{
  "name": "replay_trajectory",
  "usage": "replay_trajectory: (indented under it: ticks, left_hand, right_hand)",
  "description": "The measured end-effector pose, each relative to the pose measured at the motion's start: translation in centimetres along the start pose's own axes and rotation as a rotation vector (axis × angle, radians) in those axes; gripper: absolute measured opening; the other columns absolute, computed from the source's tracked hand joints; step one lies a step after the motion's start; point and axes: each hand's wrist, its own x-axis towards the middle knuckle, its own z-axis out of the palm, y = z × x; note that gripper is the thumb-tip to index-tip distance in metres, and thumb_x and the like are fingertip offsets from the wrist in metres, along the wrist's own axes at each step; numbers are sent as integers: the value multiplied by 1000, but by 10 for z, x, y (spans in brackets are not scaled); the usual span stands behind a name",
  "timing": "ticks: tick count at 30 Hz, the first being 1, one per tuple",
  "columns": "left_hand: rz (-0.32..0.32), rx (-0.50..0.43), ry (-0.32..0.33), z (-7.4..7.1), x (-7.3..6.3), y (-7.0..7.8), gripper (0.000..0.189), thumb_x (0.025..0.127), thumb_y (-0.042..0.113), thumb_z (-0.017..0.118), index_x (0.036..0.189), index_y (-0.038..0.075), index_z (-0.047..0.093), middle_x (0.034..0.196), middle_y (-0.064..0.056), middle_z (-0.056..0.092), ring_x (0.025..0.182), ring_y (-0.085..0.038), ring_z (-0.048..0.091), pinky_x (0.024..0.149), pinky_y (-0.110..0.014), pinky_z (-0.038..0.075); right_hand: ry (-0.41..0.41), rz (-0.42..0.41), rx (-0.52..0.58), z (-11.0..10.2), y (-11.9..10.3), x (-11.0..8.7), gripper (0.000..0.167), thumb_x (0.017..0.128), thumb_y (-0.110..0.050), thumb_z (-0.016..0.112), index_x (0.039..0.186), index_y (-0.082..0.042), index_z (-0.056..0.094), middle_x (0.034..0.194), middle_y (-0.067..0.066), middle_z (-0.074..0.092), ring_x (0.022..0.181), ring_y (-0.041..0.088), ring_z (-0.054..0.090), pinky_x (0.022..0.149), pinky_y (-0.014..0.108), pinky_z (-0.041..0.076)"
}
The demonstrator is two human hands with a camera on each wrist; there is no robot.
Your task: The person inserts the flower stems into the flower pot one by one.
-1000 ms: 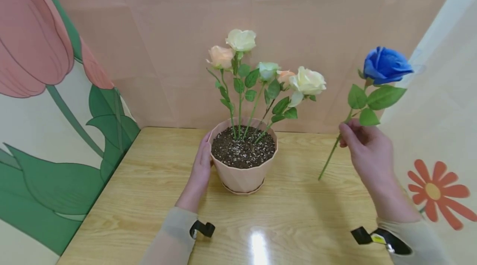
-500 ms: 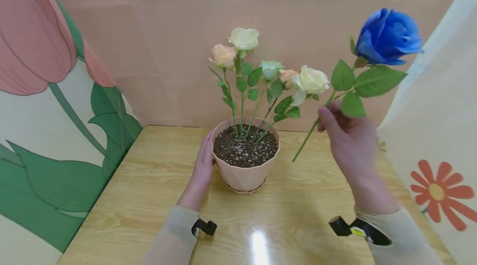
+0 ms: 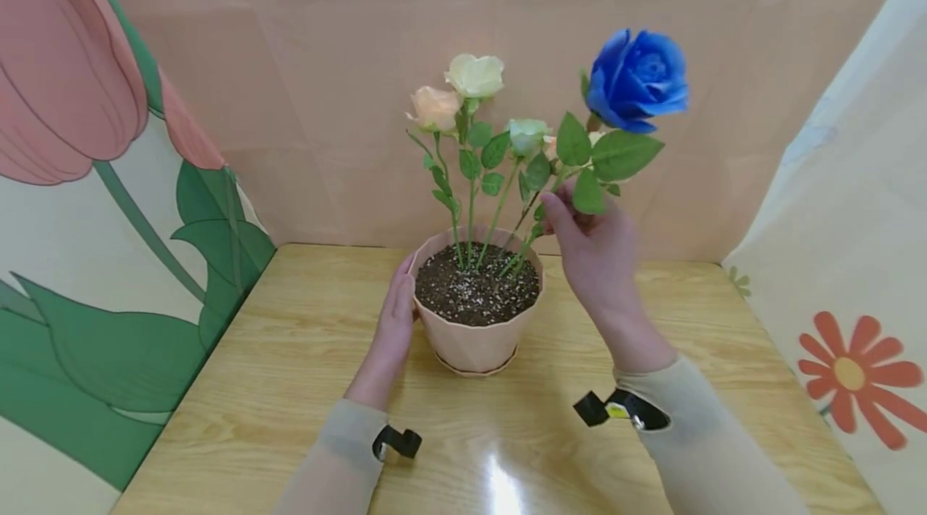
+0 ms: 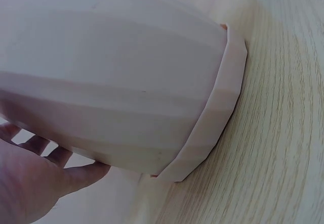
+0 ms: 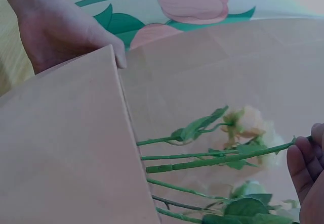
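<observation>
My right hand pinches the green stem of a blue rose, its bloom up and leaning right. Behind that rose, a cream rose is mostly hidden. The stem's lower end shows right at the pot's rim in the right wrist view. Against the left side of the pink flowerpot my left hand rests with fairly straight fingers. Dark soil with white specks fills the pot. A cream rose, a peach rose and a pale green rose stand in it.
A pink saucer sits under the pot on the wood-grain table. Pink backdrop cloth hangs behind. Printed panels with a tulip and an orange flower flank the table.
My right hand has carried the blue rose leftward from the right side to the pot's right edge, the bloom now overlapping the cream rose. My left hand stays on the pot.
</observation>
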Motion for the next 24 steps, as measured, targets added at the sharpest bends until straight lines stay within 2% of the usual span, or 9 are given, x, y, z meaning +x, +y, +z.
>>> replay_trajectory:
  ticks: [6, 12, 19, 24]
  left_hand:
    - [-13, 10, 11, 0, -1, 2, 55, 122, 47, 26, 172, 30, 37, 175, 0, 40, 156, -31, 41, 121, -68, 35]
    - [-16, 11, 16, 0, 0, 1, 55, 122, 44, 26, 173, 26, 35, 175, -3, 39, 158, -32, 39, 124, -67, 33]
    - [-8, 49, 10, -1, 1, -2, 56, 121, 49, 26, 173, 30, 36, 176, 3, 37, 160, -28, 36, 124, -68, 32]
    - [-13, 23, 17, -1, 0, -2, 58, 121, 48, 26, 174, 26, 34, 178, -1, 33, 161, -31, 32, 125, -70, 28]
  right_hand:
    - [-42, 16, 39, 25, 10, 7, 22, 111, -20, 72, 101, -1, 70, 82, 14, 67, 72, 25, 63, 59, 25, 49]
    - [-69, 35, 9, 42, 18, 9, 23, 111, -25, 72, 111, -2, 71, 88, 12, 71, 74, 22, 66, 57, 24, 49]
    - [-64, 67, 42, 55, 28, 12, 21, 109, -24, 74, 110, -3, 72, 96, 15, 75, 80, 36, 70, 56, 24, 50]
    - [-45, 80, 68, 63, 35, 12, 19, 108, -21, 76, 112, -3, 74, 91, 15, 73, 77, 28, 69, 57, 25, 51]
